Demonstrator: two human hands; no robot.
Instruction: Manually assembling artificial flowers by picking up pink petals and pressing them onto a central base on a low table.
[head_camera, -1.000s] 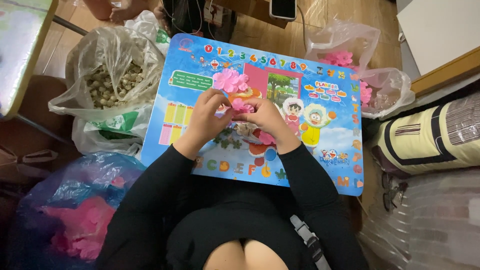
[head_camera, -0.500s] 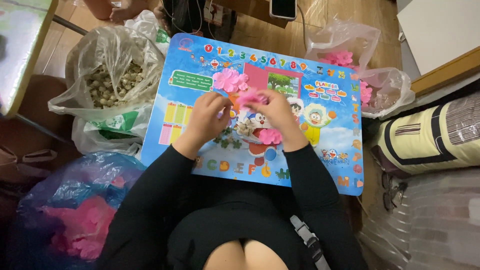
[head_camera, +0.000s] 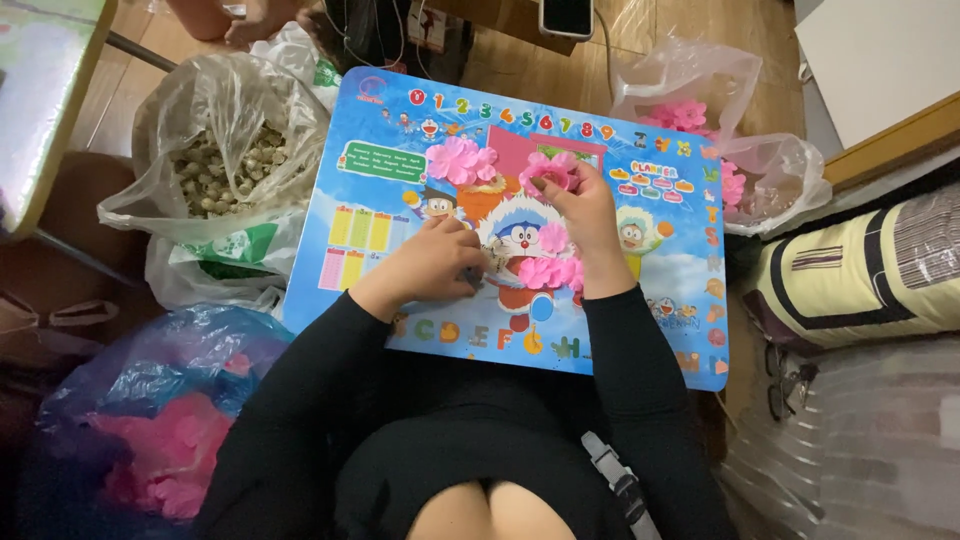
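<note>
On the person's lap lies a blue cartoon-printed lap board (head_camera: 640, 330), edged with coloured numerals and letters, and both hands work over its middle. The right hand (head_camera: 585, 215) reaches up the board with its fingers pinched on a pink fabric flower (head_camera: 550, 170), a ruffled, many-petalled bloom in bright pink with a paler centre. Just left of it, a second pink flower (head_camera: 460, 160) of the same kind lies flat on the board, apart from either hand. More pink petal pieces (head_camera: 550, 270) sit in a small cluster under the right wrist, touching the board.

The left hand (head_camera: 435, 265) rests lower on the board, fingers curled down onto its surface beside that cluster; whether they grip anything I cannot tell. Both arms wear black sleeves.

Left of the board stands an open plastic bag of small beige pieces (head_camera: 225, 170). Another clear bag of pink flowers (head_camera: 690, 115) lies at the board's upper right corner, and a blue bag with pink material (head_camera: 160, 440) sits near the left elbow.
</note>
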